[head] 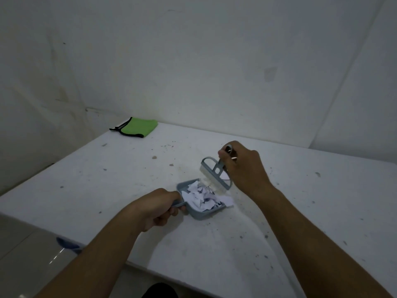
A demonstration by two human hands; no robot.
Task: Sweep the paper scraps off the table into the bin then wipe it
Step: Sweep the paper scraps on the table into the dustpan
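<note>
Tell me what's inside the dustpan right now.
The dustpan holds a heap of torn white paper scraps, one hanging over its open edge beside the brush. The heap covers the pan's floor, so anything beneath it cannot be seen.

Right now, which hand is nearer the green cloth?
Left. The left hand grips the dustpan handle, nearer the cloth at the far left corner; the right hand, holding the brush, is farther right.

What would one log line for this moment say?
left hand grips dustpan | right hand grips brush | scraps in pan
</note>
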